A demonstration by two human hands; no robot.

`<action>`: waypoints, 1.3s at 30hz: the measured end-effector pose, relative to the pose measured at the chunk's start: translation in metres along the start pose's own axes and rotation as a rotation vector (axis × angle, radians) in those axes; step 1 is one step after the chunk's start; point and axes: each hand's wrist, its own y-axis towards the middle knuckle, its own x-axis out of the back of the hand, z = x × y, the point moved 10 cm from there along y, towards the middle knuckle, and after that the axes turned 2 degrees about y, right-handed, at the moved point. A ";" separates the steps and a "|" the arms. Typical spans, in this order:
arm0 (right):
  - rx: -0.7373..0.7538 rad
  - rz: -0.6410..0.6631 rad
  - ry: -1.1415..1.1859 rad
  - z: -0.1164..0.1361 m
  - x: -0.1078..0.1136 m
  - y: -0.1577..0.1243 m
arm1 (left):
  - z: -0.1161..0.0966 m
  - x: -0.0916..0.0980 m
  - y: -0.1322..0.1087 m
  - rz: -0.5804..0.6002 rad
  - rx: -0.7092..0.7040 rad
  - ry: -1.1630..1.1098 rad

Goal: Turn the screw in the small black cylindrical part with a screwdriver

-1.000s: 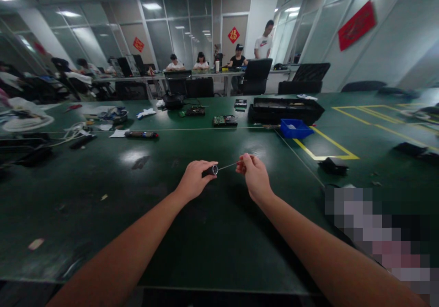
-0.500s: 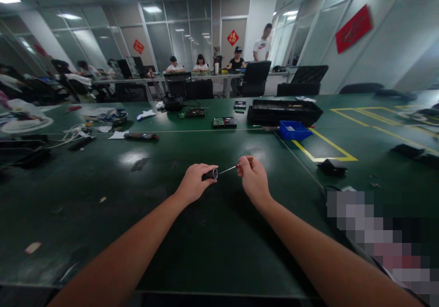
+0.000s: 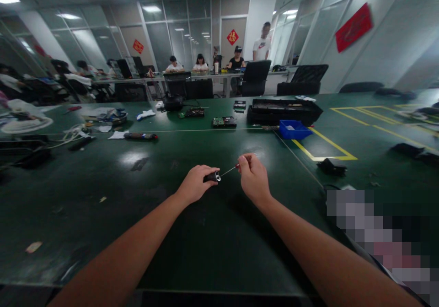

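My left hand (image 3: 195, 184) grips a short black cylindrical tube (image 3: 210, 177) between thumb and fingers. The tube's open end faces right, and something silvery shows at its mouth. In my right hand (image 3: 254, 179) is a screwdriver (image 3: 229, 171) with a thin metal shaft and a bit of red at the handle. Most of that handle is hidden by the fingers. The shaft slants down and left, its tip at the tube's mouth; whether it touches or goes inside I cannot tell. Both hands are held above the green table (image 3: 192, 256).
Circuit boards (image 3: 224, 122), a long black casing (image 3: 284, 111) and a blue bin (image 3: 295, 130) lie farther back. A dark tool (image 3: 141, 136) and white cables (image 3: 73, 133) are to the left; a black block (image 3: 332, 166) is to the right. People sit at a desk beyond.
The tube has turned slightly, its mouth lower and a little farther right, with a silvery part now showing there. The screwdriver slants more steeply; my right hand has barely moved.
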 end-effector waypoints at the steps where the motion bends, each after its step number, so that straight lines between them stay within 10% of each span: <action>1: 0.001 -0.004 -0.015 0.000 0.001 0.000 | 0.001 0.000 0.000 0.003 0.011 -0.009; 19: -0.001 0.000 0.001 -0.003 0.003 0.000 | 0.033 0.039 -0.009 -0.366 0.351 -0.838; 27: -0.001 -0.015 0.005 -0.001 0.005 0.002 | 0.003 0.043 -0.007 -0.074 0.338 -0.422; 39: 0.039 -0.008 -0.031 0.002 0.005 0.001 | -0.001 -0.016 0.019 0.159 0.124 0.157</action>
